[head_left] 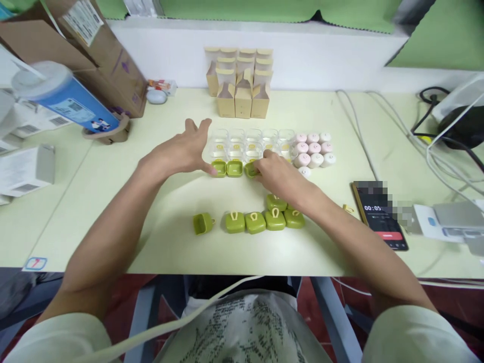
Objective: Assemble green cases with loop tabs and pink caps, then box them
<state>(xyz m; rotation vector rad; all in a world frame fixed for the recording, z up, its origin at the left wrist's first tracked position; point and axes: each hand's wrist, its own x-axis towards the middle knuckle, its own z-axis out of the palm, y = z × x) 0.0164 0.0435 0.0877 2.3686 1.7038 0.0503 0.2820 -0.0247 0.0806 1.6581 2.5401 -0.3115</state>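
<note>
My right hand [274, 171] is closed on a small green case [250, 169], at the right end of a short row in front of the clear plastic cups. Two more open green cases [235, 169] stand side by side to its left. My left hand [191, 148] has its fingers spread, the thumb against the leftmost case [219, 169]. Behind the row, several clear cups [253, 135] with yellow marks stand in ranks. Nearer me lie several green cases with pale loops [255, 222], and one tipped on its side [203, 223].
White and pink capped pieces [313, 148] stand right of the cups. Open cardboard boxes [243, 101] stand against the wall. A phone [380, 217] and cables [357, 121] lie on the right. A blue cup [71, 98] and a large carton [113, 65] are on the left.
</note>
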